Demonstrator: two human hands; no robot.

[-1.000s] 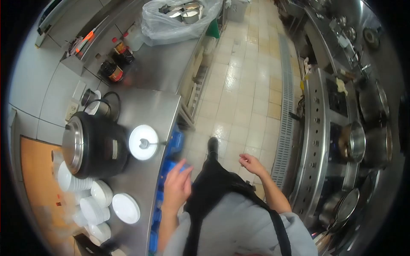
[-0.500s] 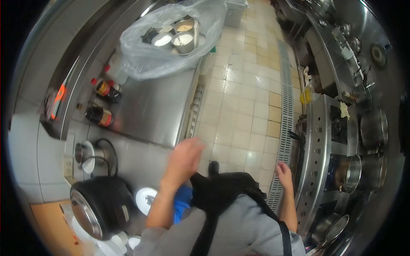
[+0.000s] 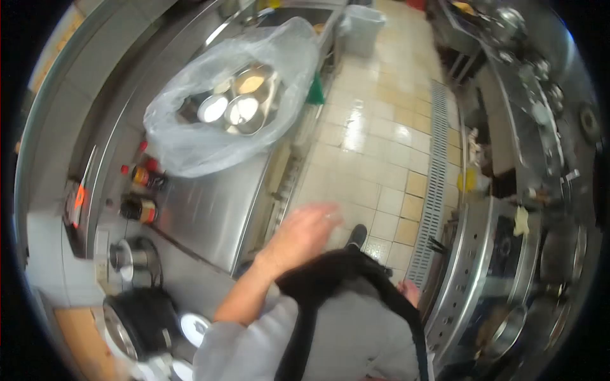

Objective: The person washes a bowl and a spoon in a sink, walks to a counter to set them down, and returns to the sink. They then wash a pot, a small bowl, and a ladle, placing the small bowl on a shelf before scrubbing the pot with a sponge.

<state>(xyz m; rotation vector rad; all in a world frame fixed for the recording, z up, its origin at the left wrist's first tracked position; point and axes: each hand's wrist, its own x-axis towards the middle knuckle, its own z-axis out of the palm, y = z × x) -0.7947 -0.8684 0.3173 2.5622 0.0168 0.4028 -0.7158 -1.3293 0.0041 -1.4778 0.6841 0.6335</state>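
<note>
My left hand (image 3: 308, 233) hangs in front of my body beside the steel counter (image 3: 206, 216), its loosely bent fingers blurred, with nothing seen in them. Low on the right, my right hand (image 3: 410, 292) is partly hidden by my black apron (image 3: 343, 270); its visible fingers are loose and hold nothing I can see. Neither hand touches the counter or stove. On the counter, a clear plastic bag (image 3: 197, 149) lies open around several metal containers. One metal container (image 3: 244, 113) holds a white substance, and another container (image 3: 252, 82) has pale tan contents.
Bottles (image 3: 149, 178) and a dark jar (image 3: 138, 208) stand by the wall. A black cooker (image 3: 143, 322) is at lower left. The stove (image 3: 470, 254) with pots lines the right, beside a floor drain (image 3: 429, 184). A lined bin (image 3: 361, 35) stands ahead.
The view has moved forward, so the bag and counter appear nearer. My left hand has swung right and forward; my right hand has dropped lower, partly behind the apron. A shoe shows ahead.
</note>
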